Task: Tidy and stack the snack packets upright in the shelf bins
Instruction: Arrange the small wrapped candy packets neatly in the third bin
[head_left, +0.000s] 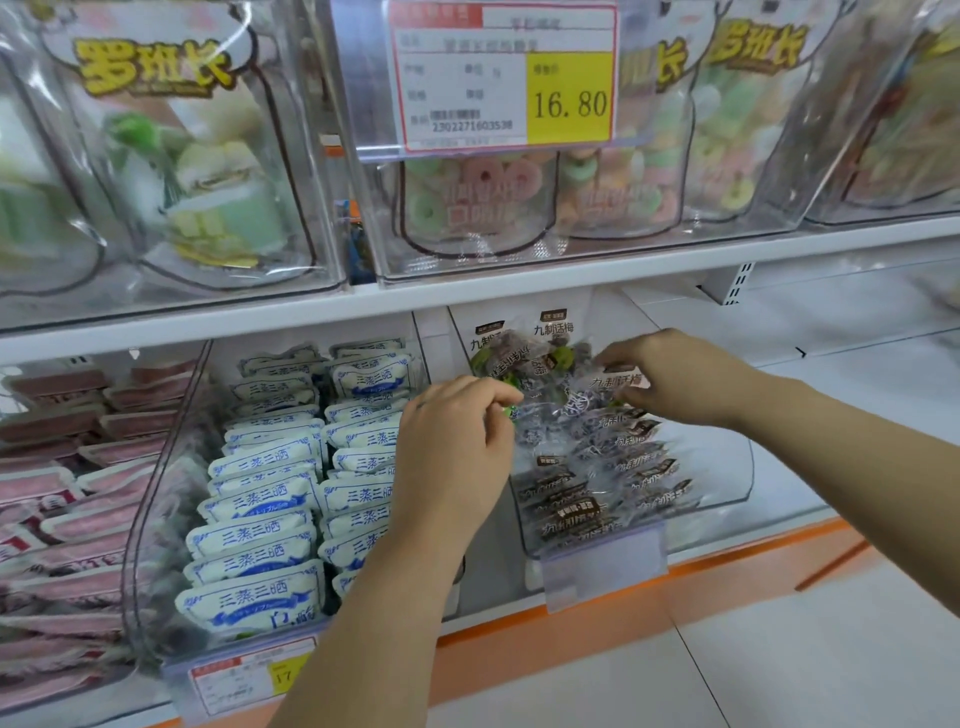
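Note:
A clear plastic packet of dark plum snacks (563, 387) is held between both hands above a clear shelf bin (727, 483) on the lower shelf. My left hand (457, 447) pinches the packet's left edge with curled fingers. Its right top corner is pinched by my right hand (675, 374). Below it several more brown-labelled plum packets (597, 493) stand in rows in the bin, and two lean at the bin's back (553, 327).
Left of it a bin holds two columns of white and blue packets (270, 499). Pink packets (67, 467) fill the far-left bin. The upper shelf carries clear bins of candy bags (483, 202) and a price tag (504, 78). The shelf edge is orange (675, 587).

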